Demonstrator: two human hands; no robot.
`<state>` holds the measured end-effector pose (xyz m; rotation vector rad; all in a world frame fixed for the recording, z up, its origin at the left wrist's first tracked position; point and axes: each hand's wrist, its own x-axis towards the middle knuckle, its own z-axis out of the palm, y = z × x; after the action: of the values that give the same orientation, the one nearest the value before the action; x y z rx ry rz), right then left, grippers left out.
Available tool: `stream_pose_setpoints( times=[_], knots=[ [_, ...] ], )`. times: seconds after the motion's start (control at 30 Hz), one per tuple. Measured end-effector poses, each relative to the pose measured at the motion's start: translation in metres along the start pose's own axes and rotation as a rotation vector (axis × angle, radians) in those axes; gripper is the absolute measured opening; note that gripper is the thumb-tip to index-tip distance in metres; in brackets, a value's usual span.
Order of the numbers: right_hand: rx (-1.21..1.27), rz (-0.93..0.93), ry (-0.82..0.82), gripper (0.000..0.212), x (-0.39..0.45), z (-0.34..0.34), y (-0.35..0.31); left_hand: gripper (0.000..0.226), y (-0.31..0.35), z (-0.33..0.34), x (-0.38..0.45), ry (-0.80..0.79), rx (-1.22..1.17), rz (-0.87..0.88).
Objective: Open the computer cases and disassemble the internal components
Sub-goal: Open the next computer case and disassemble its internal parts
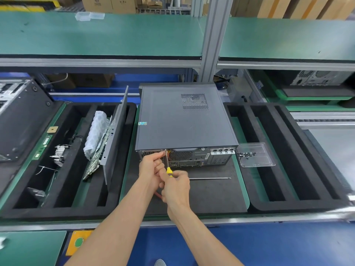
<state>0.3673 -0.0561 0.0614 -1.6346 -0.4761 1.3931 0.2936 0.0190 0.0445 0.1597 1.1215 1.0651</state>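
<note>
While the computer case (184,120) lies flat on the dark mat (207,192) between two foam trays, its rear panel faces the person. Right hand (175,186) curls round the yellow-handled screwdriver (167,164), the handle mostly hidden in the fist; its tip meets the panel's upper left corner, the screw itself too small to make out. Left hand (151,166) pinches the shaft near the tip. A second long screwdriver (210,178) lies on the mat, its handle hidden behind the right hand. Small dark screws sit in a clear tray (255,155), blurred.
</note>
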Motion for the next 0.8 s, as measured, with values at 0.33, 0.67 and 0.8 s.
stream_pose_setpoints(
  times=[0.33,0.67,0.8],
  knots=[
    [-0.008,-0.026,-0.006,0.02,-0.001,0.0,0.0,0.02,0.001,0.005,-0.007,0.046,-0.01,-0.005],
    [-0.043,-0.04,-0.024,0.017,0.001,-0.004,0.0,0.019,0.001,0.01,-0.01,0.074,0.016,0.036],
    [-0.008,0.005,-0.059,0.027,0.0,-0.006,-0.005,0.035,0.0,0.01,-0.011,0.093,-0.011,0.022]
  ],
)
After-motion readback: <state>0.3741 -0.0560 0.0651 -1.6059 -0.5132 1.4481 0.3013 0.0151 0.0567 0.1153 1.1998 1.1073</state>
